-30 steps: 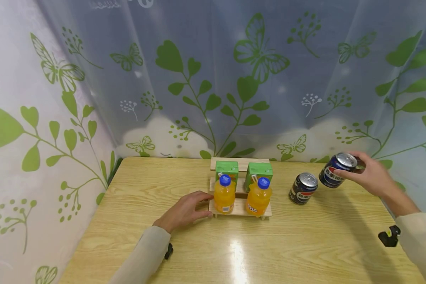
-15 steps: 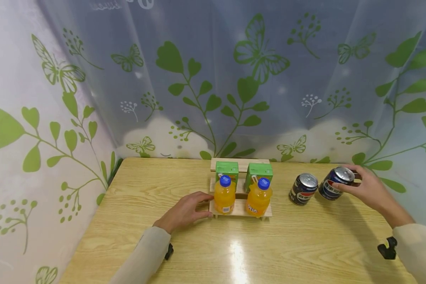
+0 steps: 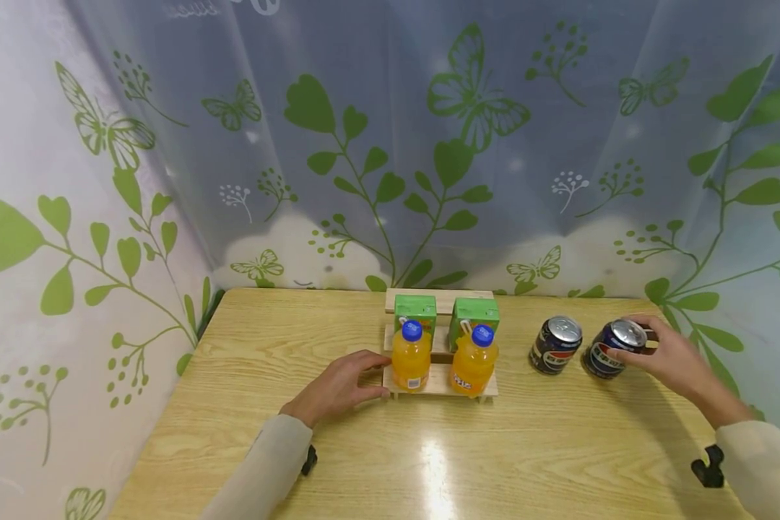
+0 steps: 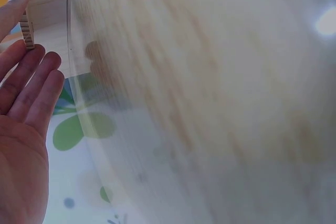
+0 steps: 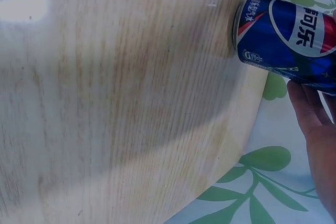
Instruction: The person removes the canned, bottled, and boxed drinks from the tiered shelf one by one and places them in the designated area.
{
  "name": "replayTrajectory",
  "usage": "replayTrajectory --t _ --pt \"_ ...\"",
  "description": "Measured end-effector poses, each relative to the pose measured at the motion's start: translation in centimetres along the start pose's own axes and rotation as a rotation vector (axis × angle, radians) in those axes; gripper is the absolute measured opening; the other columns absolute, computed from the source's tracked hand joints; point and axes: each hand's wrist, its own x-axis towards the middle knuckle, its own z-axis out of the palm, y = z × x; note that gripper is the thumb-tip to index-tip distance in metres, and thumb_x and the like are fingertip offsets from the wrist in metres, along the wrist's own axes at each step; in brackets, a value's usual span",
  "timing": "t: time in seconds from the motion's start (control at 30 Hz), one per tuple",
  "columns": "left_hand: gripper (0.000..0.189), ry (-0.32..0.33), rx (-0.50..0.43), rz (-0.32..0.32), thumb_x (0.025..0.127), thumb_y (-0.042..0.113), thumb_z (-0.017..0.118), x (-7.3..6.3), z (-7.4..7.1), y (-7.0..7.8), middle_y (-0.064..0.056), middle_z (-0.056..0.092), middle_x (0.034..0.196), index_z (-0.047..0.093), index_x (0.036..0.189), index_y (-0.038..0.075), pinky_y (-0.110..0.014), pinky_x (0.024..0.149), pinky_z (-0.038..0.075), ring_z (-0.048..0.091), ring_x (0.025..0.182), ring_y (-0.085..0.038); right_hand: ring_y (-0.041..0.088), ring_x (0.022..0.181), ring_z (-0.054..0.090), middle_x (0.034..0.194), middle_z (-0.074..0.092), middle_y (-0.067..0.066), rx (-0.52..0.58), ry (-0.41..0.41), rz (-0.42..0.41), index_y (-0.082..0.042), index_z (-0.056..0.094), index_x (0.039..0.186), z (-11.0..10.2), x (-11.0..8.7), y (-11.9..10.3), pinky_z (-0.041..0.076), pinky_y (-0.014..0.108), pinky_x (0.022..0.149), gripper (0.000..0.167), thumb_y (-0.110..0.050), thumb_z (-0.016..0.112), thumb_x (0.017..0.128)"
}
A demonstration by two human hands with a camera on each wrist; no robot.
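Note:
In the head view my right hand (image 3: pixel 672 359) holds a dark blue Pepsi can (image 3: pixel 603 360), thumb on the near side and fingers behind. Its base is down at the tabletop. The right wrist view shows the same can (image 5: pixel 286 38) with fingers under its side. Just left of it stands a second, black Pepsi can (image 3: pixel 555 347). My left hand (image 3: pixel 338 386) rests at the left end of a small stepped wooden rack (image 3: pixel 442 379), fingers and thumb extended, tips at its edge. Two orange drink bottles, left (image 3: pixel 412 359) and right (image 3: pixel 474 365), stand on the front step.
Behind the bottles, two green drink cartons, left (image 3: pixel 416 307) and right (image 3: pixel 476 310), sit on the rack's higher step. Everything stands on a wood-grain table (image 3: pixel 286 325). A leaf-printed curtain (image 3: pixel 390 144) hangs along the back and sides.
My right hand has lowered the blue can down to the table, beside the black can. The left hand, rack, bottles and cartons have stayed put.

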Motion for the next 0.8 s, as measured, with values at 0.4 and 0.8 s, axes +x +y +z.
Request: replayTrajectory --t 0.4,0.8 --pt "0.057 0.009 0.011 0.011 0.101 0.043 0.080 0.06 0.04 -0.13 0.002 0.068 0.148 0.065 0.150 0.019 -0.047 0.122 0.052 0.064 0.140 -0.022 0.064 0.133 0.051 0.152 0.048 0.038 0.044 0.009 -0.023 0.006 0.037 0.161 0.76 -0.16 -0.11 0.056 0.072 0.092 0.090 -0.044 0.081 0.100" --pt "0.056 0.018 0.001 0.026 0.100 0.040 0.081 0.11 0.00 -0.12 -0.001 0.069 0.147 0.066 0.149 0.016 -0.049 0.120 0.053 0.065 0.139 -0.024 0.051 0.141 0.045 0.162 0.042 0.032 0.173 0.094 -0.091 -0.001 0.029 0.169 0.40 -0.29 -0.71 0.049 0.057 0.114 0.082 -0.034 0.072 0.108"
